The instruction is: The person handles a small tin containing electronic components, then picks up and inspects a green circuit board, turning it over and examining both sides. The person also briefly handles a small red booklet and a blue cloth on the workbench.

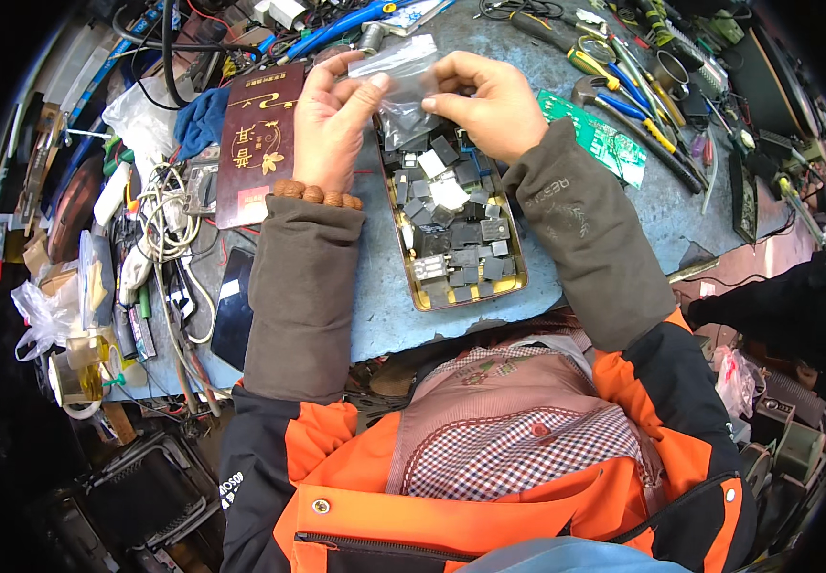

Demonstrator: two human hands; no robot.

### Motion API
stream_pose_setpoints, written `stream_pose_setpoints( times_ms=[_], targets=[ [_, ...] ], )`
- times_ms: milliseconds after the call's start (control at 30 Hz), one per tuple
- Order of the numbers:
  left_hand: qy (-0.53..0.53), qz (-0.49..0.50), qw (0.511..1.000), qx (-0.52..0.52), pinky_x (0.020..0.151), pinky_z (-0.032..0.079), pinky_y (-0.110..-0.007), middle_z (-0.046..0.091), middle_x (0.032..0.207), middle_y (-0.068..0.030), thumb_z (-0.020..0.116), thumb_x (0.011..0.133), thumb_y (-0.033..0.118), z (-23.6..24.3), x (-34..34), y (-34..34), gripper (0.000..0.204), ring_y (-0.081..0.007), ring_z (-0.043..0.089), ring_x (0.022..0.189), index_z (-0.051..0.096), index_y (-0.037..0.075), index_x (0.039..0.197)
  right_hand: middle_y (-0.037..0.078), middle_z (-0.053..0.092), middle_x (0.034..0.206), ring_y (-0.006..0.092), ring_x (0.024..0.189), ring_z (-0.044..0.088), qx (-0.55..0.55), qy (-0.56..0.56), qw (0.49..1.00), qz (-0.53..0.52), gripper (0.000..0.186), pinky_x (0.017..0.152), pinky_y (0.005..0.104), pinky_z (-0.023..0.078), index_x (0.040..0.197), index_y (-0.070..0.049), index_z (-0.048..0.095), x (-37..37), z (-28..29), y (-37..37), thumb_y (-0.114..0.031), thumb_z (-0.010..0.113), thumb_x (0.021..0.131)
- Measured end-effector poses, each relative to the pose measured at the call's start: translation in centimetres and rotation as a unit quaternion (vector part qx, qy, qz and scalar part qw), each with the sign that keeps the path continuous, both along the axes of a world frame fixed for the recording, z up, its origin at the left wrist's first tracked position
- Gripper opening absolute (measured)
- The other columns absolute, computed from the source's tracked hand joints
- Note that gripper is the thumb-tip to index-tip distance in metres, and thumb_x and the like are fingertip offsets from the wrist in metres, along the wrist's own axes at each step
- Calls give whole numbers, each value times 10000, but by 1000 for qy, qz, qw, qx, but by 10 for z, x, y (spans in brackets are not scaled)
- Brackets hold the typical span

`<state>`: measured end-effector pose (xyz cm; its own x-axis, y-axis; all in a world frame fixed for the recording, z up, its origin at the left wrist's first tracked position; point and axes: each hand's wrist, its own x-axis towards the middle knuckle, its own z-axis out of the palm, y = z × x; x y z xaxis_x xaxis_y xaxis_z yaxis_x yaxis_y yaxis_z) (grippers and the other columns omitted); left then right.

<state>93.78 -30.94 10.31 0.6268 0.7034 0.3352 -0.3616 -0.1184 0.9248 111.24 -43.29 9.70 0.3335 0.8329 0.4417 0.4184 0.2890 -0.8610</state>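
clear plastic makes up the zip bag [401, 81] i hold up between my two hands, over the far end of a long, gold-lined tin [451, 300]. my left fingers [363, 101] are clamped on the bag's left edge, thumb against forefinger; my right fingers [455, 104] pinch its right edge in the same way. the bag hangs down between them, creased and shiny, and i cannot tell whether the dark shapes in its lower part lie inside it or show through from behind.

the tin rests on the blue desk [384, 323] in front of me, strewn with small box-shaped components [495, 230], mostly black and grey, with a few white ones near the middle. to the left of my left wrist, which wears a bracelet of brown beads [312, 195], lies a dark red case [258, 115] with gold markings, and beside that a crumpled blue cloth [203, 122]. nearer me, a dark phone-like slab [232, 307] lies just beside my left sleeve [303, 296]. beyond my right wrist sits a green circuit board [596, 141], with assorted hand tools [666, 143] next to it.
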Motion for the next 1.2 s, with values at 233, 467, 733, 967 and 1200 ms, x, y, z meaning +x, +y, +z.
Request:
stream_pose_setpoints(
  times_ms=[233,467,733,967,1200],
  targets=[
    [42,-6,998,42,854,566,-276,784,1032,-99,845,872,31,3,-3,-7,315,-125,715,898,733,-11,1164,44,762,1047,90,963,688,45,90,995,0,244,856,253,553,1225,5,717,2,2,-6,-66,758,995],
    [39,155,984,-76,810,556,-289,770,978,-71,787,902,65,2,-35,49,171,-138,704,847,757,-17,1048,25,759,955,98,896,685,32,-3,998,-49,191,804,280,548,1107,-21,771,24,0,-11,-135,781,955],
    [222,142,964,38,684,503,-242,746,849,-50,812,883,119,4,-36,42,172,-92,646,739,728,-25,928,-14,733,825,240,888,644,-55,-443,895,-23,209,840,431,496,948,-160,810,-2,27,-34,-302,830,796],
    [147,301,885,322,951,557,-355,700,1187,-126,829,791,108,5,-27,25,484,-238,678,1067,705,23,1252,63,774,1063,102,976,703,-51,58,993,83,305,867,275,576,1284,16,737,14,14,-24,-44,693,987],
    [241,128,826,493,1066,485,-469,656,1307,-125,904,734,291,12,-19,-13,421,-364,565,1227,813,100,1098,85,761,1167,133,1065,701,-36,175,978,111,325,958,308,576,1310,18,721,21,9,-17,-24,682,991]
  ],
)
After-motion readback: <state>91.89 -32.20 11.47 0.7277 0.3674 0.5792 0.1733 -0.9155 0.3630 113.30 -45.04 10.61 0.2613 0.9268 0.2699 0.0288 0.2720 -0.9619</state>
